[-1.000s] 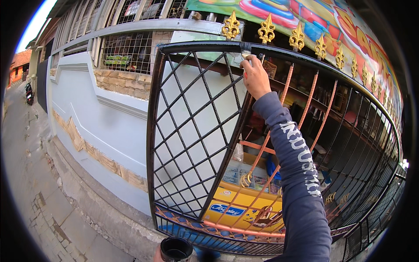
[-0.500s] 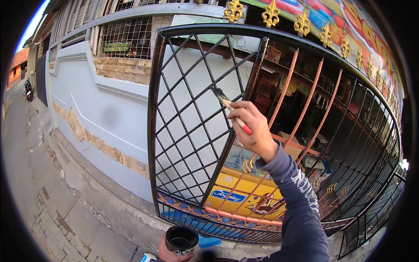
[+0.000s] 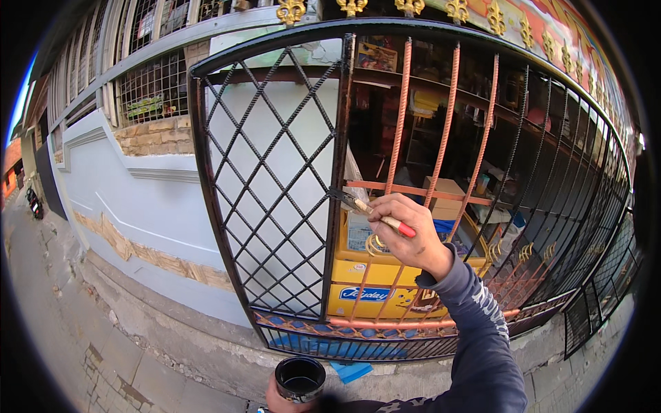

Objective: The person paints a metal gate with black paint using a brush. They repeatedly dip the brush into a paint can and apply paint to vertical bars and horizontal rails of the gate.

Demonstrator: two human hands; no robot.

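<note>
A motorbike (image 3: 34, 204) stands beyond a pale wall (image 3: 151, 220).

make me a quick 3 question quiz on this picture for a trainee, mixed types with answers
1. Multiple choice: what does the right hand hold?
a) a roller
b) a brush
c) a rag
2. True or false: the black lattice panel stands to the left of the salmon-orange bars.
3. Fill in the missing word: the open container of dark liquid is in the person's ____ hand.

Key:
1. b, gripped by its handle with the bristles pointing left.
2. True.
3. Left; the left hand shows at the lower edge.
</note>
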